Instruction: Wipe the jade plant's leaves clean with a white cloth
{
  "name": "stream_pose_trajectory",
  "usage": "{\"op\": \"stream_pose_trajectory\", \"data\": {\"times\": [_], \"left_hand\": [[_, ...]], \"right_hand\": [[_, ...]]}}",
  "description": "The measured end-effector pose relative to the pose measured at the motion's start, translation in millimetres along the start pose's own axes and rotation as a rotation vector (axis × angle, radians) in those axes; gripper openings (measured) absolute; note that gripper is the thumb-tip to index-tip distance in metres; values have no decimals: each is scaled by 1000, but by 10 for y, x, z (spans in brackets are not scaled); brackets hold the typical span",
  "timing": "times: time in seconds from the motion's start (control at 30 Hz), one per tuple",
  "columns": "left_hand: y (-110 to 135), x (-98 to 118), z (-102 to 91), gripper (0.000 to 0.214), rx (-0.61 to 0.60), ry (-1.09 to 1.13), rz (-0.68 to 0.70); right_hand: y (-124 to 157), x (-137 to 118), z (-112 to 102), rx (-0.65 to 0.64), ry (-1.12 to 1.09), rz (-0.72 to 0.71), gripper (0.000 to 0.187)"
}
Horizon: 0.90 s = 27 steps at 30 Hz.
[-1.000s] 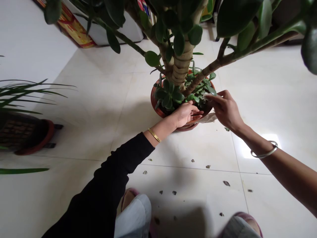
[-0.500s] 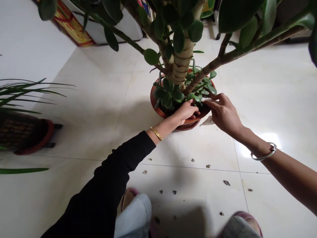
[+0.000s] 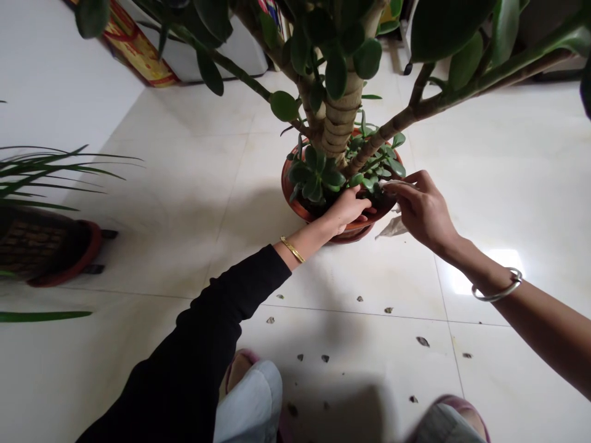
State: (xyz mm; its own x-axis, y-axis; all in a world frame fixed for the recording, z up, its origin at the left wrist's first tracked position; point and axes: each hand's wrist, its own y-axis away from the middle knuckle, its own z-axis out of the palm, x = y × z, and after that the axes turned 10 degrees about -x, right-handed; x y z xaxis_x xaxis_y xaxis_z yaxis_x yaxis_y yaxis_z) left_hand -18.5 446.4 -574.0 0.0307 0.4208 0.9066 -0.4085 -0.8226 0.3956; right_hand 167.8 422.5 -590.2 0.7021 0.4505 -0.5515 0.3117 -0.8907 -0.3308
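Note:
A large jade plant (image 3: 340, 123) with a thick ringed trunk grows in a reddish-brown pot (image 3: 295, 206) on the floor. My left hand (image 3: 348, 208) reaches over the pot's near rim, its fingers curled under the small leaves (image 3: 369, 183) at the base; what they grip is hidden. To the right of the pot, my right hand (image 3: 427, 209) pinches a crumpled whitish tissue (image 3: 393, 227). One end of the tissue touches or nears the low leaves, and the rest hangs below the fingers beside the rim.
Dry leaf bits (image 3: 422, 341) are scattered over the pale tiled floor (image 3: 184, 234) near my feet. At left stands another pot (image 3: 87, 252) with long thin leaves. Thick branches (image 3: 406, 117) spread overhead on both sides. A red and gold box (image 3: 143, 49) leans by the wall.
My right hand has drawn slightly right and away from the leaves with the tissue, and more of the tissue shows. My left hand has hardly moved.

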Motion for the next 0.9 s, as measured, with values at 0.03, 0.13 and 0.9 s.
{"op": "stream_pose_trajectory", "data": {"times": [0.03, 0.13, 0.9], "left_hand": [[1, -3, -1, 24, -8, 7, 4], [1, -7, 7, 22, -1, 13, 13], [-2, 2, 5, 27, -3, 11, 0]], "right_hand": [[10, -19, -4, -5, -19, -16, 38], [30, -80, 28, -44, -57, -59, 37], [0, 6, 68, -70, 19, -97, 36]]}}
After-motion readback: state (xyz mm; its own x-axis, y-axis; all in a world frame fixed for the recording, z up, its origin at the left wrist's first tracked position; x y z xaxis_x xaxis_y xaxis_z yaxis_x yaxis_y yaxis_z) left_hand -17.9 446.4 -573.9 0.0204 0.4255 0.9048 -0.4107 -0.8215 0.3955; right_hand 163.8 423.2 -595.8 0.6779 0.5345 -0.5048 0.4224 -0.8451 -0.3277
